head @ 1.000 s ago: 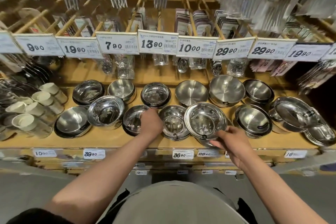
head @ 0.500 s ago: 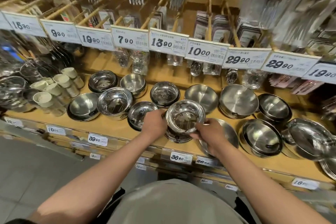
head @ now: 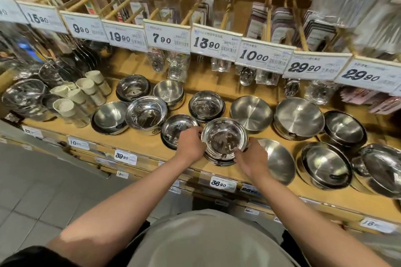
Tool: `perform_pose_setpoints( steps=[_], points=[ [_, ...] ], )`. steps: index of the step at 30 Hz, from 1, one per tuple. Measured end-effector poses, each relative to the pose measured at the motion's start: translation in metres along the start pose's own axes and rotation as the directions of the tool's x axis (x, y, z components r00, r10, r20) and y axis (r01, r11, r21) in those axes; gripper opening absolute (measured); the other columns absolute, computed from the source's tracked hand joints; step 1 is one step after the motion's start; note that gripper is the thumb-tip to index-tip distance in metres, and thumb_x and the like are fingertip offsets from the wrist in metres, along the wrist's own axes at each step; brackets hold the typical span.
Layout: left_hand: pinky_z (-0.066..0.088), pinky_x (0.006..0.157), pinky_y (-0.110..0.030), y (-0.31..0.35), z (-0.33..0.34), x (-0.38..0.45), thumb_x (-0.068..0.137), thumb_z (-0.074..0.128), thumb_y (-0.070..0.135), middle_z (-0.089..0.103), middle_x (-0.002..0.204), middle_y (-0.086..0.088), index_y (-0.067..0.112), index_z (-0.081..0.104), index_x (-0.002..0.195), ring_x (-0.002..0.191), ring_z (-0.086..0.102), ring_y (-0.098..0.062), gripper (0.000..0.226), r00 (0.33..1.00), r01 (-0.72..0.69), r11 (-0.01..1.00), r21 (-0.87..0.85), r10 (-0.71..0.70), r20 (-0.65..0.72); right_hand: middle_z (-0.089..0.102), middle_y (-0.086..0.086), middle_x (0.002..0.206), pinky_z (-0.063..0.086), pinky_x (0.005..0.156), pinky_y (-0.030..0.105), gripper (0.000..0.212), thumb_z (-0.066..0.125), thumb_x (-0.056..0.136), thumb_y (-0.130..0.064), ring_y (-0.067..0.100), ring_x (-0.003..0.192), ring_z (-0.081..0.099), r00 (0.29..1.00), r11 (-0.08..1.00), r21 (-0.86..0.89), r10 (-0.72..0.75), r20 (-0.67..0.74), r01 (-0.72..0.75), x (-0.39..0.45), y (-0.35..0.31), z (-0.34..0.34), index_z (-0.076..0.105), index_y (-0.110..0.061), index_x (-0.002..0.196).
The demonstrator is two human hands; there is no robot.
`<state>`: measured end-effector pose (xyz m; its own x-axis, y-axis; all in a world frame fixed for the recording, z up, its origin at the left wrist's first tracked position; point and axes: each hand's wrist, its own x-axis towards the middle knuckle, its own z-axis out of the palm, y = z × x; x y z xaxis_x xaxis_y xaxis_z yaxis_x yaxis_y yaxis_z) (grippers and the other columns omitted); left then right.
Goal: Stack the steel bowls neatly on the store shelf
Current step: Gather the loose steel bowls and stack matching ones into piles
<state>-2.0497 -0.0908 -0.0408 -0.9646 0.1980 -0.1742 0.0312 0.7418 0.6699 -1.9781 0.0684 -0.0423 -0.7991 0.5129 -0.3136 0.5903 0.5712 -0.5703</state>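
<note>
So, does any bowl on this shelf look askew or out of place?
Yes. The wide bowl right of the right hand sits tilted, leaning toward the shelf's front edge. The bowl gripped by both hands, left hand too, is not yet level on its stack. The other bowls look settled.

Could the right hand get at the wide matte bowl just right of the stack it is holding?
Probably yes: the right hand grips the shiny bowl, and the wide matte bowl sits uncovered right beside it, once released.

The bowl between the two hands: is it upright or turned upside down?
Upright. The bowl shows its shiny inside and round rim facing up, on a stack of bowls, left hand and right hand gripping its rim.
</note>
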Motion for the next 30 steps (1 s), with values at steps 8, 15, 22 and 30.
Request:
perform_pose_setpoints(
  steps=[8, 15, 22, 30],
  points=[
    [0.034, 0.053, -0.012, -0.001, 0.000, 0.008, 0.082, 0.073, 0.008, 0.068, 0.087, 0.001, 0.012, 0.070, 0.113, 0.067, 0.054, -0.005, 0.031, 0.999, 0.027, 0.999, 0.037, -0.029, 0.046, 0.074, 0.013, 0.092, 0.040, 0.059, 0.028, 0.022, 0.059, 0.096, -0.021, 0.028, 0.080, 0.063, 1.000, 0.996, -0.091, 0.003, 0.020, -0.001, 0.002, 0.000, -0.008, 0.073, -0.006, 0.089],
    [0.030, 0.046, -0.016, 0.005, -0.003, 0.012, 0.084, 0.073, 0.009, 0.059, 0.072, 0.003, 0.010, 0.066, 0.086, 0.071, 0.061, -0.018, 0.007, 0.993, 0.053, 0.994, 0.094, -0.062, 0.096, 0.058, 0.006, 0.064, 0.032, 0.053, 0.031, 0.029, 0.062, 0.087, -0.011, 0.026, 0.068, 0.054, 0.999, 0.999, -0.019, 0.044, 0.003, -0.044, 0.002, -0.002, -0.011, 0.054, -0.012, 0.059],
    [0.026, 0.039, -0.016, 0.011, -0.005, 0.021, 0.080, 0.068, 0.002, 0.049, 0.059, 0.000, 0.011, 0.048, 0.059, 0.052, 0.043, -0.008, 0.031, 0.987, 0.106, 0.981, 0.163, -0.125, 0.106, 0.050, 0.002, 0.057, 0.027, 0.047, 0.027, 0.036, 0.063, 0.087, -0.013, 0.024, 0.063, 0.049, 0.999, 0.996, -0.079, 0.049, -0.021, -0.051, 0.000, -0.007, -0.010, 0.048, -0.013, 0.054],
    [0.030, 0.040, -0.018, 0.011, -0.005, 0.025, 0.080, 0.068, 0.001, 0.051, 0.061, -0.001, 0.010, 0.049, 0.059, 0.054, 0.045, -0.008, 0.030, 0.984, 0.094, 0.979, 0.179, -0.119, 0.134, 0.062, 0.009, 0.070, 0.036, 0.060, 0.028, 0.032, 0.068, 0.086, -0.020, 0.027, 0.070, 0.056, 0.995, 0.994, -0.026, 0.103, 0.001, -0.103, 0.005, -0.008, -0.011, 0.054, -0.013, 0.058]
  ],
)
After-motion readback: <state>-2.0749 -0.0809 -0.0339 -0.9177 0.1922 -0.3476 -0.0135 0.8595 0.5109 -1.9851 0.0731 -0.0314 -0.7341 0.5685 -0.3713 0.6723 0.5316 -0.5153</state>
